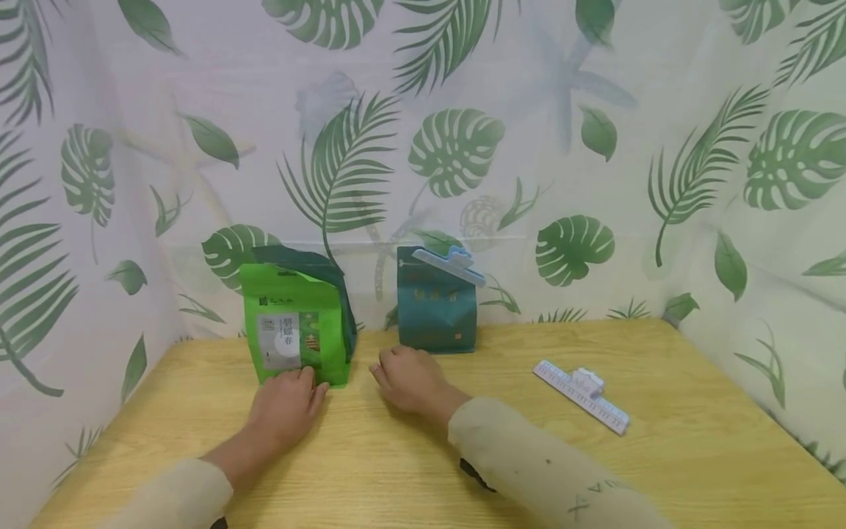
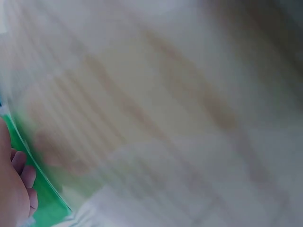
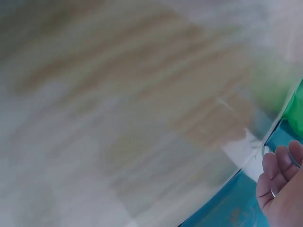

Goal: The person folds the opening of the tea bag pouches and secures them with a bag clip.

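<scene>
My left hand [image 1: 288,402] rests at the foot of a bright green tea bag [image 1: 297,301], its fingers at the bag's lower front. Loosely bent fingers [image 2: 29,176] show against the green at the left edge of the left wrist view. Just in front of a teal tea bag [image 1: 436,316], my right hand [image 1: 413,378] lies on the table with relaxed, bent fingers and nothing seen in it. A light blue sealing clip [image 1: 449,263] sits slanted across the teal bag's top right corner. Behind the bright green bag stands a dark green bag [image 1: 350,323], mostly hidden.
On the right of the wooden table [image 1: 674,470] lies a pale, ruler-like sealing clip [image 1: 581,397]. A leaf-printed cloth [image 1: 509,88] hangs behind and along both sides. Blurred pale surfaces fill most of both wrist views.
</scene>
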`<state>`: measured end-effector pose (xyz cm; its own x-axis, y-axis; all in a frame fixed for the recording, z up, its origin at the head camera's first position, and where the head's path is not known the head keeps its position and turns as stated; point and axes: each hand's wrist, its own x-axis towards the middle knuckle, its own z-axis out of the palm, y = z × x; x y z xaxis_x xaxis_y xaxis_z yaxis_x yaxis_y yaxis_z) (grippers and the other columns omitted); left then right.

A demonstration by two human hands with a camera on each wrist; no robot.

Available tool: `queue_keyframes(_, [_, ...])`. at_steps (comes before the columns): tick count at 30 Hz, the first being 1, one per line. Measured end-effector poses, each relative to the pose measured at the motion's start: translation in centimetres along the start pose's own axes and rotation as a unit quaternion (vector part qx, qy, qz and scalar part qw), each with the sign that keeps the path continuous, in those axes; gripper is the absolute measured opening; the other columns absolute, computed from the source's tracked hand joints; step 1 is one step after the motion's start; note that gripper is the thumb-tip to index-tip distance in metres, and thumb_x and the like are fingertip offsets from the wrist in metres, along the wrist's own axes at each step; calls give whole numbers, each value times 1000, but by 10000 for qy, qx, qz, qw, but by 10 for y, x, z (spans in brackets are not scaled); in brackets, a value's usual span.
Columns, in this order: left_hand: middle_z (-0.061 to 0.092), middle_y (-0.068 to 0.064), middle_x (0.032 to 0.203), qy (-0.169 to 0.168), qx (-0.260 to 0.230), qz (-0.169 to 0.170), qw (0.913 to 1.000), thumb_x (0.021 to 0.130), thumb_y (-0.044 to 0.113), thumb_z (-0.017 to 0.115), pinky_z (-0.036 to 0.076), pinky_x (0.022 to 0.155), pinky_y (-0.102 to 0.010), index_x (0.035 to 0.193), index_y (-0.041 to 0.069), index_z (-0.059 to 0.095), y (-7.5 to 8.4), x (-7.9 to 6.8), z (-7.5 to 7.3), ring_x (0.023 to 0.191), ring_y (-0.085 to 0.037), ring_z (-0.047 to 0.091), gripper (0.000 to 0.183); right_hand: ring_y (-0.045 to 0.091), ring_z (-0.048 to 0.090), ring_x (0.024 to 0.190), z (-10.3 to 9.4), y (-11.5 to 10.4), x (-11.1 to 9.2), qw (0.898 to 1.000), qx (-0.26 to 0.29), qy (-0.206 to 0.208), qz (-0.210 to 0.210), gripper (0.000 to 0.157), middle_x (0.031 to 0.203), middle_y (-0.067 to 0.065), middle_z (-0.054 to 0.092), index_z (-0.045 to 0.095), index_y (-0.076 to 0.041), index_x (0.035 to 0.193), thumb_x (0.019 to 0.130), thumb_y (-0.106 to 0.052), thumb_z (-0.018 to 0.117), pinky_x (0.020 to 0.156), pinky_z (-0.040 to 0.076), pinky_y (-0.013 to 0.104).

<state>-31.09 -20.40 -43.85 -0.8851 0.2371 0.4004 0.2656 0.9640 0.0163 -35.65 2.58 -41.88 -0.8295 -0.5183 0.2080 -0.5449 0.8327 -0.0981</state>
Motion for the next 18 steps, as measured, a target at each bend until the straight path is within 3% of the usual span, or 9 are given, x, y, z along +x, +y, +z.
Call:
queue_keyframes(4, [53, -4, 67, -48, 79, -133, 9999, 100, 31, 58, 46, 56, -38, 87, 5, 56, -14, -4, -3, 60, -21, 54, 29, 24, 66, 100, 0, -10, 4, 9998, -104, -78, -125, 40, 110, 7, 67, 64, -11, 117, 108, -40, 38, 86, 54, 41])
queue_keyframes(12, [55, -7, 68, -120, 80, -427, 9990, 101, 31, 56, 46, 58, -43, 85, 5, 53, -39, -13, -13, 63, -27, 58, 30, 23, 65, 100, 6, -24, 14, 9997, -31, -147, -210, 35, 106, 5, 65, 61, -12, 115, 108, -39, 38, 87, 53, 39])
queue_keyframes(18, [59, -16, 81, 4, 267, -795, 9965, 101, 40, 52, 44, 67, -48, 94, -1, 55, -57, -19, -14, 78, -34, 59, 42, 22, 65, 108, 9, -35, 18, 9995, -28, -286, -165, 40, 119, 6, 64, 54, -10, 125, 108, -41, 36, 89, 53, 38])
